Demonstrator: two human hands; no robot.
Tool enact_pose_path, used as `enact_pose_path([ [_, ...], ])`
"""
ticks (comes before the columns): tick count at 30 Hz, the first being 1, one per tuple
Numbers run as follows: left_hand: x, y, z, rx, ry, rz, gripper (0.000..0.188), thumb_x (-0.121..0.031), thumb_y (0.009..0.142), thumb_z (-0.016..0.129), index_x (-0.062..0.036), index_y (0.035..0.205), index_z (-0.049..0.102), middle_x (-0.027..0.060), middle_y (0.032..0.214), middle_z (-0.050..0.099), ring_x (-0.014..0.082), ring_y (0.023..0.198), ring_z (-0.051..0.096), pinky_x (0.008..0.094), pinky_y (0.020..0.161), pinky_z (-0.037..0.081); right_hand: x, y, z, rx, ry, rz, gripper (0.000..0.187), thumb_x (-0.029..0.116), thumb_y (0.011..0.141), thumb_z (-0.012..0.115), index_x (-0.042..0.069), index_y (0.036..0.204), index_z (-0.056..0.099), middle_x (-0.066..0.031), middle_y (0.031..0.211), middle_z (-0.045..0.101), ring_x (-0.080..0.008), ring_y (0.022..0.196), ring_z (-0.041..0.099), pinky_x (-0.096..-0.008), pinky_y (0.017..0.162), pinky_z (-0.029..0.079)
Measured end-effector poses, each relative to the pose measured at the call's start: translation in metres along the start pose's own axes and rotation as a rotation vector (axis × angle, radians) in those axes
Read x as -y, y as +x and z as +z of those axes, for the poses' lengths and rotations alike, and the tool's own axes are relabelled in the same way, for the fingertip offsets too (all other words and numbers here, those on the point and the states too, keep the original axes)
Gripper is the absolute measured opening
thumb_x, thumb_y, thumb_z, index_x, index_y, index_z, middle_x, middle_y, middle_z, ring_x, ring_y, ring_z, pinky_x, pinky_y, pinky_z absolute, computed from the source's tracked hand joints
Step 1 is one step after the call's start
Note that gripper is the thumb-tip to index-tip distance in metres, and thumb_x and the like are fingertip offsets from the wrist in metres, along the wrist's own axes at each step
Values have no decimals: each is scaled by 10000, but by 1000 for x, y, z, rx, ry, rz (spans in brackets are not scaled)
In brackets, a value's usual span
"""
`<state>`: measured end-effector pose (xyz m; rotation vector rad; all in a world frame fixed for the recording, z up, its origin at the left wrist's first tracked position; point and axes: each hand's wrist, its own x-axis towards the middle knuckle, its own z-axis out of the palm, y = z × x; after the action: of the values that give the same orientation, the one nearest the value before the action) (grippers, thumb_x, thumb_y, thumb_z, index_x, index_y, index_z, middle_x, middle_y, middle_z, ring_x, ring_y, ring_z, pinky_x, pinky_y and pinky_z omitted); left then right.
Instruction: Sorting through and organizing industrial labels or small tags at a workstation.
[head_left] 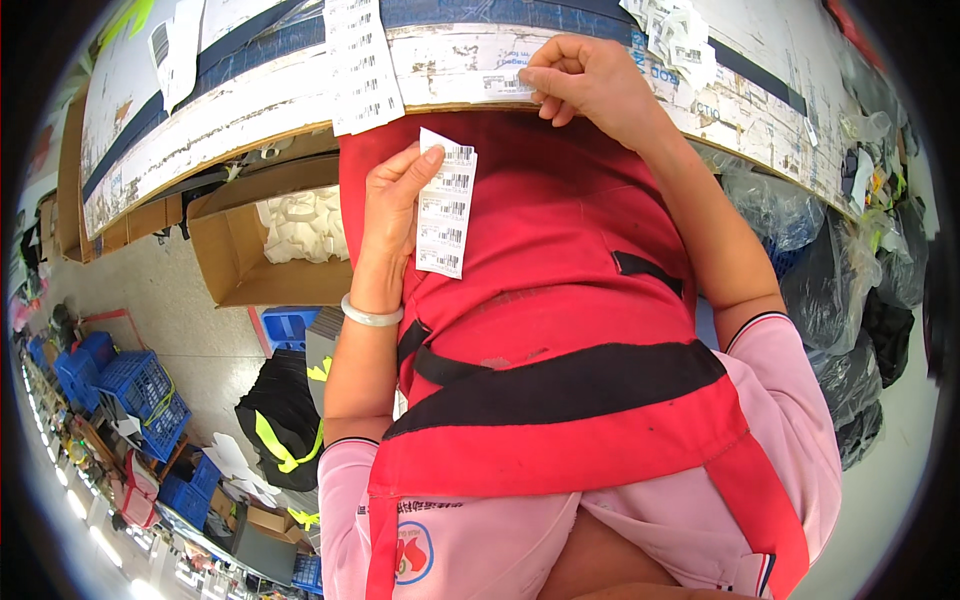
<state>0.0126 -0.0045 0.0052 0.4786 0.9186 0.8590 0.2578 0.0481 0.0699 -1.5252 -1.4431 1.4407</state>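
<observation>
Strip of barcode labels (448, 215) in the left hand (393, 195), single label (503, 87) at the right hand (590, 90)

We see the left hand closed on the strip's upper end, thumb on top, with the strip hanging lengthwise in front of a red apron (540, 240). The right hand has its thumb and forefinger brought together on the right end of the single label, its other fingers curled; we cannot tell whether that label lies on the bench (260, 110) or just above it.

Around them, we find a longer label sheet (362, 70) lying over the bench's near edge, left of the single label. Beyond the right hand sits a loose pile of labels (682, 45), and at the far left of the bench lies another label strip (177, 55).

Farther out, below the bench to the left, we see an open cardboard box (275, 286) holding a heap of white pieces (303, 228). Beyond it, blue plastic crates (148, 403) stand on the floor (215, 355). To the right, we make out bulging clear plastic bags (825, 300), their contents unclear.
</observation>
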Motion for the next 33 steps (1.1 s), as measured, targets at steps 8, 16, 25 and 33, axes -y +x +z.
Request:
enact_pose_path([
  [8,2,2,-2,-8,-8,6,161,-116,885,642,9,982,674,42,826,675,77,676,612,201,592,483,1,5,1,4,-24,47,177,197,880,640,23,891,618,-19,721,618,-63,611,587,-198,546,507],
  [16,1,2,-2,-2,-35,-2,146,-98,883,640,14,969,675,58,826,681,85,671,625,204,590,498,-2,7,4,4,-35,32,169,192,880,640,24,885,619,-18,713,624,-63,604,589,-195,535,506],
  [25,2,2,-2,-9,-21,9,150,-135,882,646,-8,958,673,57,828,692,91,657,642,202,569,512,-2,8,4,-1,-49,39,168,183,879,639,17,883,618,-22,708,623,-68,599,592,-197,524,502],
  [33,4,3,-2,-3,-33,17,135,-125,886,637,-10,947,674,62,818,692,100,645,647,206,555,517,-4,8,6,-11,-72,30,175,188,876,634,14,882,618,-20,693,616,-70,579,591,-193,507,490],
])
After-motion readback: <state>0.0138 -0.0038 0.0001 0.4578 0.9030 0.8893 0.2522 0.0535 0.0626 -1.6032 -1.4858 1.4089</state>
